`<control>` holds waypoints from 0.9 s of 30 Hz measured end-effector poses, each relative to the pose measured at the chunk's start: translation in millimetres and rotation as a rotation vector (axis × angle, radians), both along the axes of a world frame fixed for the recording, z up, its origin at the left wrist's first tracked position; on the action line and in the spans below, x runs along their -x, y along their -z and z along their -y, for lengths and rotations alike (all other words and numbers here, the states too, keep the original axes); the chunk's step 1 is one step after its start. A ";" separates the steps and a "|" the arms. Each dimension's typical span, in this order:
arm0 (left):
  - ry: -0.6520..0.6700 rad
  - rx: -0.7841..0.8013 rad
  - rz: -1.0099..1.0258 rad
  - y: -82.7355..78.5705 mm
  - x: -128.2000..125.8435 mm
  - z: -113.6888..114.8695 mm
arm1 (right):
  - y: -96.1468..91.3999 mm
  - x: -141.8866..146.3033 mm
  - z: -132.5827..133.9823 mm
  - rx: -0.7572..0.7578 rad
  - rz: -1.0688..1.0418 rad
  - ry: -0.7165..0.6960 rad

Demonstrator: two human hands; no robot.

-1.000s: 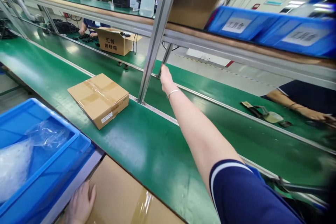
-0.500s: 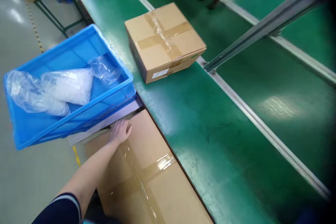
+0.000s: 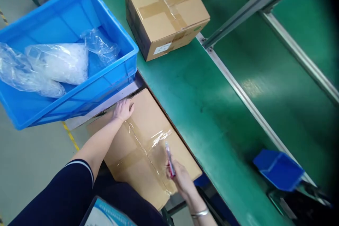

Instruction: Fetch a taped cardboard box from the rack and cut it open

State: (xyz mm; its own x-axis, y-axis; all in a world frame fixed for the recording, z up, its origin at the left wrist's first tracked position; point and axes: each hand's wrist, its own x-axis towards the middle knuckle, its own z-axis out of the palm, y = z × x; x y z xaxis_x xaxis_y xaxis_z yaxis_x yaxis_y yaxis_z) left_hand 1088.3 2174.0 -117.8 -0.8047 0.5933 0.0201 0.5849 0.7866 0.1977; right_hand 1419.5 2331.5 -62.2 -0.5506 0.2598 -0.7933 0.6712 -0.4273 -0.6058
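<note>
A taped cardboard box lies in front of me, its top crossed by shiny brown packing tape. My left hand is on the box's far edge, fingers curled over the rim and thumb on the top. Above the tape, my right hand grips a red-handled box cutter, its tip pointing away from me. Whether the tip touches the tape, I cannot tell.
A blue plastic crate holding clear bags of white material stands beyond the box. On the green bench are another taped carton and a blue bin. A metal post rises at right.
My right hand has come into view with the box cutter over the box. The left hand stays on the far edge. The view has shifted, bringing in the blue bin.
</note>
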 end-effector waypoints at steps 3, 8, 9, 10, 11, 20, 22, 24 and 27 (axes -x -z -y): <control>0.003 -0.018 -0.014 2.3 4.0 -0.3 | 14.8 -7.8 64.0 -0.124 -0.080 -0.163; 0.031 -0.069 -0.037 0.3 12.6 -5.6 | 13.5 13.3 87.8 -0.407 -0.106 -0.315; 0.038 -0.084 -0.044 -1.1 14.4 -6.5 | 12.2 19.4 89.8 -0.476 -0.090 -0.330; 0.044 -0.100 -0.051 -2.5 15.7 -6.6 | 10.7 25.9 92.2 -0.555 -0.066 -0.350; 0.049 -0.117 -0.059 -3.8 16.1 -5.1 | 9.0 32.5 95.0 -0.635 -0.032 -0.373; 0.002 -0.084 -0.055 3.9 -22.9 67.9 | -8.7 88.7 101.7 -1.150 0.183 -0.716; -0.005 -0.065 -0.046 6.1 -28.2 73.3 | -9.3 99.0 97.1 -1.207 0.161 -0.830; -0.017 -0.061 -0.040 7.2 -29.5 71.6 | -9.5 107.9 93.1 -1.242 0.137 -0.951; -0.022 -0.059 -0.031 7.4 -29.0 66.3 | -11.2 118.4 89.8 -1.282 0.126 -1.090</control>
